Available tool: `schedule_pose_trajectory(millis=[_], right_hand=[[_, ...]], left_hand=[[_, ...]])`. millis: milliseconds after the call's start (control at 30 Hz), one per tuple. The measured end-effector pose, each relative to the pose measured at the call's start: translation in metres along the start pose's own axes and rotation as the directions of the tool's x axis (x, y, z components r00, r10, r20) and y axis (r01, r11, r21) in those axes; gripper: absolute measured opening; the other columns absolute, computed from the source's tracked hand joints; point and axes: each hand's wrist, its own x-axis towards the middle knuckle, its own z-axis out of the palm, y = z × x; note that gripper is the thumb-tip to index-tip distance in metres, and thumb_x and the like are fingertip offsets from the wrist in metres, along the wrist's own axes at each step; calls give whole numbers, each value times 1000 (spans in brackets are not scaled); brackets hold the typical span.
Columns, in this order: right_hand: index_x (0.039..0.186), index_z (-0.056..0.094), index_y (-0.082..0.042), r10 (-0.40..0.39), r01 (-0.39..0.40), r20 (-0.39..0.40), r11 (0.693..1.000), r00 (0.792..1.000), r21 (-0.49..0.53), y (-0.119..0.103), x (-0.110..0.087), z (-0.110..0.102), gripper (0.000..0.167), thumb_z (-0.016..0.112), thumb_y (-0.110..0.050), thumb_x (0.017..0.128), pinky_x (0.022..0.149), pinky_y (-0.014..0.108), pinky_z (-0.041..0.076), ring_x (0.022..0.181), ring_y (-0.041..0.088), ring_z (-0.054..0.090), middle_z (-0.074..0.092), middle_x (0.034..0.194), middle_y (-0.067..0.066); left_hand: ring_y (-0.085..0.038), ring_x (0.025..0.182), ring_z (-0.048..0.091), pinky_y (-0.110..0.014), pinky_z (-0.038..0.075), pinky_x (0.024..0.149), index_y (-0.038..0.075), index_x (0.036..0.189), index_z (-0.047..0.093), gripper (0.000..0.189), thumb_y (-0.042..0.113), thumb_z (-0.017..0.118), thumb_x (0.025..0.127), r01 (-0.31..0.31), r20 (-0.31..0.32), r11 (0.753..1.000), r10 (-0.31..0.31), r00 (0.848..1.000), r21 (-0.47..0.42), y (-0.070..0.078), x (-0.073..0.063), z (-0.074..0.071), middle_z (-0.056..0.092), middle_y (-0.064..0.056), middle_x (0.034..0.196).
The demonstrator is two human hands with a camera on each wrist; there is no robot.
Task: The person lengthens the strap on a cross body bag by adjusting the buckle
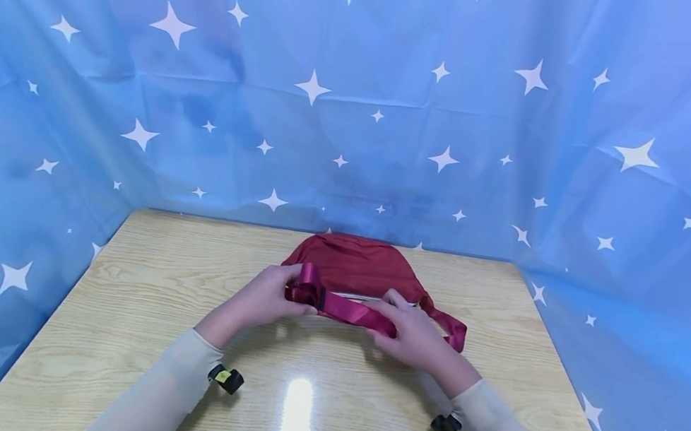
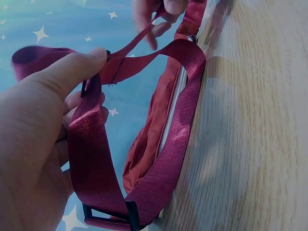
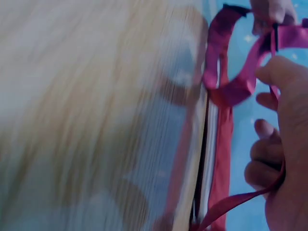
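Head view shows your two hands apart from each other, both at the dark red strap [image 1: 352, 311] of a red bag [image 1: 353, 262]. The bag lies on the wooden table [image 1: 115, 331], near its far edge and about midway across. Its pale zipper [image 2: 174, 110] runs along the side nearest you.

Your left hand [image 1: 271, 297] pinches the strap between thumb and fingers, right beside a black buckle [image 1: 322, 299], and a short fold of strap stands up above your grip. From the left wrist, you can see your thumb laid across the strap, with a wide loop running from your hand through a second black buckle [image 2: 132, 215] low in that picture.

Your right hand [image 1: 411, 335] holds the strap farther along, near the bag's right end. The right wrist picture is blurred, but it shows the strap passing inside your curled fingers and coming out toward the bag. Beyond your right hand, another bend of strap rests by the bag's right corner.

Pale sleeves [image 1: 163, 380] cover your forearms, with a black wrist device [image 1: 227, 378] by the left cuff. Behind the table hangs a blue curtain [image 1: 402, 51] with white stars.
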Motion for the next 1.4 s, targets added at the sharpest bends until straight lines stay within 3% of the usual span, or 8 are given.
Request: schedule_pose_trajectory(millis=[267,400,533,633,833,1000,1200,1400], right_hand=[[142,74,-21,-21,22,43,1000,999,-19,23,-14,-8,47,83,-29,96,59,25,43,62,1,43,52,114,-7],[145,72,-17,-34,35,53,999,998,-23,25,-13,-7,51,83,-29,97,70,29,50,76,4,51,56,118,-4],[150,66,-14,-4,4,43,1000,999,6,14,-9,2,60,85,-36,98,90,41,57,102,14,59,61,125,2],[153,62,-14,31,-31,4,999,1000,44,0,-3,12,67,87,-41,97,97,48,57,111,19,62,62,128,5],[153,61,-21,82,-78,-70,995,994,61,-28,13,31,71,93,-42,92,96,46,55,113,20,59,59,126,3],[144,69,-16,63,-57,-108,997,992,55,-42,29,39,63,96,-36,90,100,47,51,119,25,53,56,130,7],[123,73,-14,75,-61,-137,993,988,100,-47,41,41,39,94,-25,92,95,44,51,114,25,52,54,124,4],[128,75,-13,88,-60,-168,984,982,165,-44,42,36,41,94,-22,92,99,43,54,118,20,55,57,122,1]], left_hand=[[-15,90,67,-35,58,80,20,123,72,46,30,98,88,28,0,1000,-28,1000,-11,-2,0,-1,71,7,101],[-15,90,66,-36,57,82,19,124,72,46,31,98,88,13,1,1000,-13,1000,-2,-3,1,-1,69,7,100],[-15,92,65,-37,56,84,19,123,72,46,32,98,87,2,-5,1000,-2,1000,12,-3,1,0,67,7,100],[-14,92,65,-37,56,85,20,123,73,46,34,98,87,0,-6,1000,1,1000,21,-3,1,1,68,7,101],[-14,92,65,-37,56,84,20,122,73,46,34,98,87,1,-8,999,0,1000,32,-2,2,2,68,8,100],[-14,92,65,-37,57,84,21,122,73,45,33,98,87,-4,-11,999,5,1000,45,-2,2,2,68,8,99],[-14,92,66,-38,57,85,21,122,73,45,32,98,87,-11,-10,999,12,1000,40,-2,2,3,69,8,98],[-16,91,65,-38,57,82,21,123,72,45,31,98,88,14,-5,1000,-14,1000,5,-1,1,-1,68,6,98]])
